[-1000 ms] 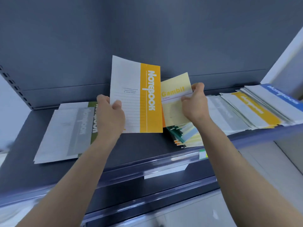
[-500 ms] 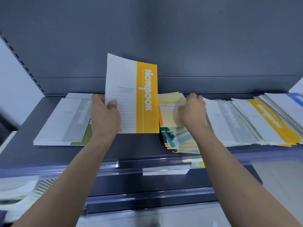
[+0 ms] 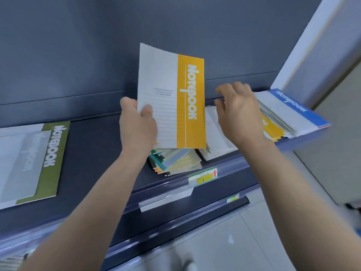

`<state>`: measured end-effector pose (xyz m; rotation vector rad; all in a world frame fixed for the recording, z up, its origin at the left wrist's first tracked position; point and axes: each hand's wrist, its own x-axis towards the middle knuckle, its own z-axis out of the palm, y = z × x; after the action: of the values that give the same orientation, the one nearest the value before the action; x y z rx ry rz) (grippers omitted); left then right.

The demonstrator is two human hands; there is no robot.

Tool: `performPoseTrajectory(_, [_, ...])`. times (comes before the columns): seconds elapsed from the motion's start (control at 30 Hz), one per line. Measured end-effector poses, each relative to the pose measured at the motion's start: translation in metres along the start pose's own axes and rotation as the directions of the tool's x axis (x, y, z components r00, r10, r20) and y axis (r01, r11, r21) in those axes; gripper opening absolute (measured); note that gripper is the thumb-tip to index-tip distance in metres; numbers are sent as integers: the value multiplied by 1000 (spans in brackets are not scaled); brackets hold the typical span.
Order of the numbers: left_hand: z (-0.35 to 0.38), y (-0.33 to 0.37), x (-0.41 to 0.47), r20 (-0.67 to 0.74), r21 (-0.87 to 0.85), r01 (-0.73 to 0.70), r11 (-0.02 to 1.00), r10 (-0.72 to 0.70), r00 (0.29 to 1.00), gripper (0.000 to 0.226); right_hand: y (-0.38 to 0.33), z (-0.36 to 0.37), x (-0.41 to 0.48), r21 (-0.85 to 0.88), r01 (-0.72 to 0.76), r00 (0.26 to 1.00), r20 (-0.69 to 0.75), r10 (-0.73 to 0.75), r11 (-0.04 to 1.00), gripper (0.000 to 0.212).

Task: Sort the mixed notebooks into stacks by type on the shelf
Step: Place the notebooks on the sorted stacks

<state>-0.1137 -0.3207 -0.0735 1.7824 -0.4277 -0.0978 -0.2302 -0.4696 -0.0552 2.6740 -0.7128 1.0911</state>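
My left hand [image 3: 137,126] grips a white notebook with a yellow band [image 3: 175,98] by its lower left corner and holds it upright above the shelf [image 3: 93,153]. Below it lies a small stack of pastel notebooks [image 3: 175,163]. My right hand [image 3: 239,112] hovers with loosely curled fingers over the spread pile of large notebooks at the right and holds nothing. That pile shows a white cover [image 3: 216,137], a yellow-banded notebook [image 3: 270,129] and a blue-banded notebook [image 3: 293,108] on top. At the left lies a stack with a green-banded notebook [image 3: 50,159] under a grey-banded one [image 3: 17,161].
The dark back panel [image 3: 97,55] closes the shelf behind. A price label [image 3: 203,178] sits on the shelf's front rail. A white upright [image 3: 312,42] bounds the shelf at the right. Lower shelf edges and a light floor lie below.
My right hand has let go of the small pale yellow notebook and moved right, above the large pile. The left hand still holds the yellow-banded notebook upright. The view has swung.
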Motion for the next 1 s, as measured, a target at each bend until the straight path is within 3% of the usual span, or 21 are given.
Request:
performPoseTrajectory(0.3, [108, 27, -15, 206, 122, -27, 992, 1, 978, 10, 93, -19, -11, -65, -23, 1000, 7, 23, 998, 16])
performPoseTrajectory(0.43, [170, 38, -21, 202, 186, 0, 983, -39, 979, 10, 150, -14, -2, -49, -13, 1000, 11, 14, 999, 16])
performPoseTrajectory(0.63, [278, 50, -26, 212, 220, 175, 960, -222, 952, 15, 237, -9, 13, 35, 44, 999, 31, -45, 998, 22])
performPoseTrajectory(0.77, [321, 47, -24, 169, 267, 334, 904, -385, 907, 47, 277, -1, 24, 86, 86, 993, 77, -92, 993, 21])
performPoseTrajectory(0.9, [346, 38, -24, 126, 442, 339, 830, -431, 893, 59, 297, 7, 30, 165, 106, 988, 96, -123, 981, 20])
performPoseTrajectory(1.0, [353, 32, -29, 140, 540, 229, 810, -355, 924, 49, 302, 12, 35, 205, 126, 983, 109, -150, 971, 21])
